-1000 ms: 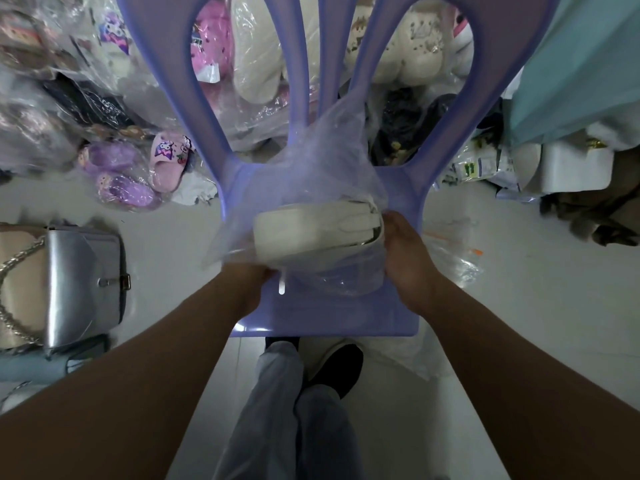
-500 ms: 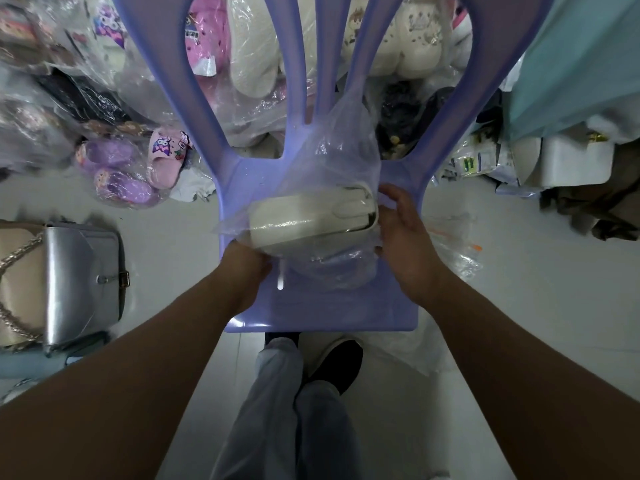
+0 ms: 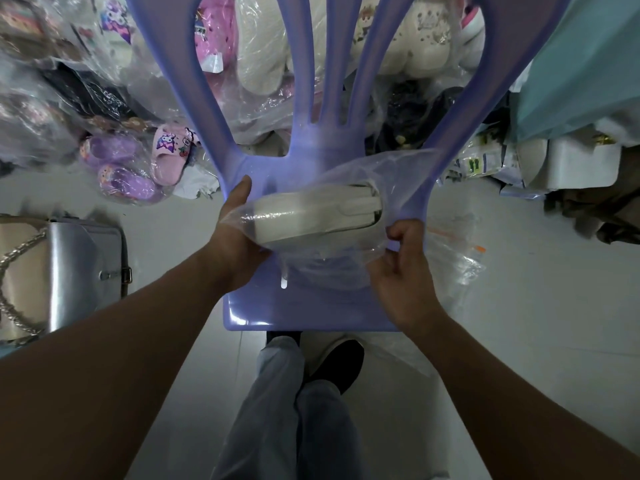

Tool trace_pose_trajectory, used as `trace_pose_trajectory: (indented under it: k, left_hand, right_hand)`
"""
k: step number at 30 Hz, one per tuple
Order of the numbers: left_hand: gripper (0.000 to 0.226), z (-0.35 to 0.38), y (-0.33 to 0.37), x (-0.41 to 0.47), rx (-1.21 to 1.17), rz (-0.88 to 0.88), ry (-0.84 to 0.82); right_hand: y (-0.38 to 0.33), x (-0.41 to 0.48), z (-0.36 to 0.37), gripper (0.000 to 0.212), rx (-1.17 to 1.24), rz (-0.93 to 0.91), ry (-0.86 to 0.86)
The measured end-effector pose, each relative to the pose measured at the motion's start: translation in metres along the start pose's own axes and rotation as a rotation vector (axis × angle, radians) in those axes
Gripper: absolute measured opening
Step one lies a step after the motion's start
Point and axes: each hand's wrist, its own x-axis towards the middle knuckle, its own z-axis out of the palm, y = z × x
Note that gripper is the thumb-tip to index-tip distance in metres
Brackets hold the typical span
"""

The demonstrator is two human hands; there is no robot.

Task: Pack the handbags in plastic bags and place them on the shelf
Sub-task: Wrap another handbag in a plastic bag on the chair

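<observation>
Two hands close on one package above the seat of a lavender plastic chair (image 3: 311,313): a cream handbag (image 3: 311,211) lying on its side inside a clear plastic bag (image 3: 367,171). No writing on it can be read. The only print nearby is on pale packets (image 3: 479,164) on the floor right of the chair, with green marks too small to make out, and a cartoon figure on a pink slipper (image 3: 171,150).

Film covers the handbag along its whole visible length, with loose plastic bunched beyond its right end and sagging beneath it toward the seat. The left hand (image 3: 235,233) grips the handbag's left end through the film, with the thumb lying up along the end and the fingers hidden underneath. The right hand (image 3: 405,271) sits just past and below the handbag's right end, its curled fingers and thumb pinching a fold of the plastic bag; it touches film only. The handbag spans the gap between the hands. Whether its underside rests on the chair cannot be told.

Behind the chair back, more clear bags hold goods: purple slippers (image 3: 117,161) beside the pink one, pink clogs (image 3: 214,36) and cream plush items (image 3: 259,50). A silver handbag (image 3: 83,268) lies unbagged on the floor to the left, against a beige bag with a chain strap (image 3: 17,271). Spare clear bags (image 3: 457,247) lie on the floor right of the seat.
</observation>
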Motion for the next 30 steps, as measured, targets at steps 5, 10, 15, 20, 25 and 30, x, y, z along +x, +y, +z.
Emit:
trace_pose_trajectory:
  k: [5,10,15,20,25,30]
  left_hand:
    - [0.015,0.007,-0.001,0.002,-0.002,0.136,0.016]
    - [0.021,0.013,0.002,0.006,0.038,0.112,0.263]
    - [0.022,0.007,-0.002,0.015,0.093,0.047,0.385]
    - [0.035,0.005,-0.005,0.019,0.111,0.071,0.360]
    - [0.027,-0.001,-0.011,0.015,0.008,0.053,0.367]
    - [0.028,-0.004,-0.018,0.005,0.261,0.120,0.297]
  right_hand:
    - [-0.007,0.000,0.001,0.075,-0.021,-0.085,-0.009]
    - [0.005,-0.005,0.001,0.069,-0.190,-0.262,0.055]
    - [-0.001,-0.002,-0.002,0.087,-0.063,-0.132,-0.021]
    - [-0.005,0.005,-0.001,0.119,0.157,0.071,-0.160]
    - [-0.015,0.008,-0.006,0.081,0.012,-0.078,-0.230]
    - [-0.003,0.016,0.005,0.080,-0.117,-0.212,-0.118]
